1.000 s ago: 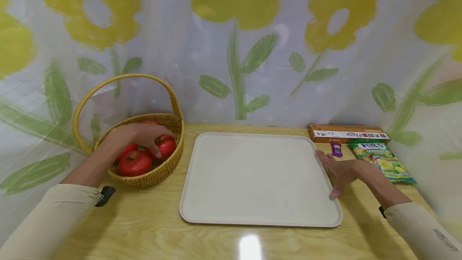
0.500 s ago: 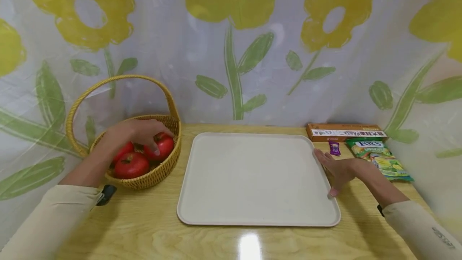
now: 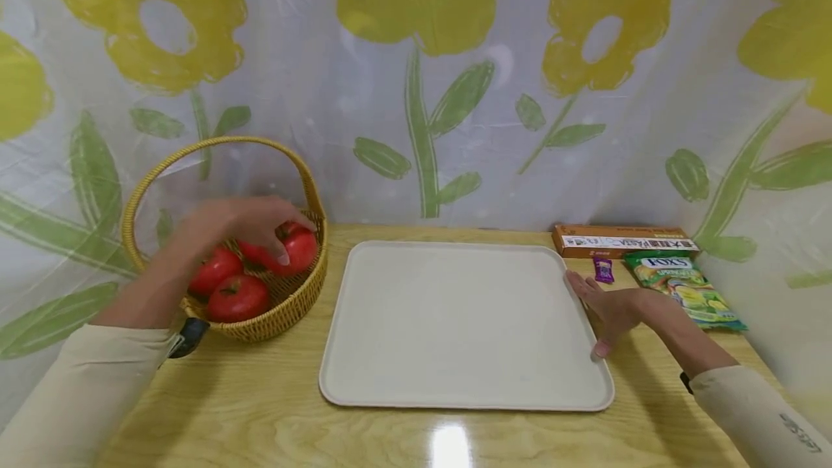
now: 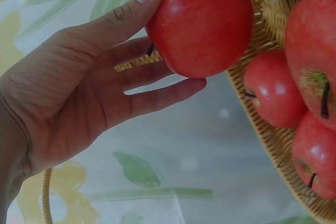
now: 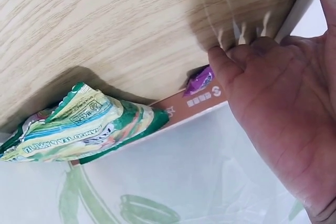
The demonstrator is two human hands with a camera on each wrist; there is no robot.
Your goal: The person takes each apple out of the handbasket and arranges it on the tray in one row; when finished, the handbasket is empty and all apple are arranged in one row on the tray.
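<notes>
My left hand (image 3: pixel 256 222) grips a red apple (image 3: pixel 300 251) above the right side of a yellow wicker basket (image 3: pixel 305 303). In the left wrist view the thumb and fingers of the hand (image 4: pixel 89 82) pinch the apple (image 4: pixel 202 24), whose stem points toward the palm. Several other red apples (image 3: pixel 238 299) lie in the basket, partly hidden by the hand and forearm. My right hand (image 3: pixel 614 309) rests at the right rim of a white tray (image 3: pixel 461 323), its fingers extended and thumb apart. In the right wrist view the palm of that hand (image 5: pixel 283 103) shows.
Behind the right hand lie a small purple wrapped candy (image 3: pixel 603 270), a green candy bag (image 3: pixel 685 291) and a long orange pasta box (image 3: pixel 627 242). A flower-printed curtain (image 3: pixel 286 92) rises behind the table (image 3: pixel 292 410). The basket's tall handle (image 3: pixel 221 141) arches over the apples.
My left hand has lifted the apple slightly out of the basket, uncovering more of the apples beneath. The right hand stays at the tray's rim.
</notes>
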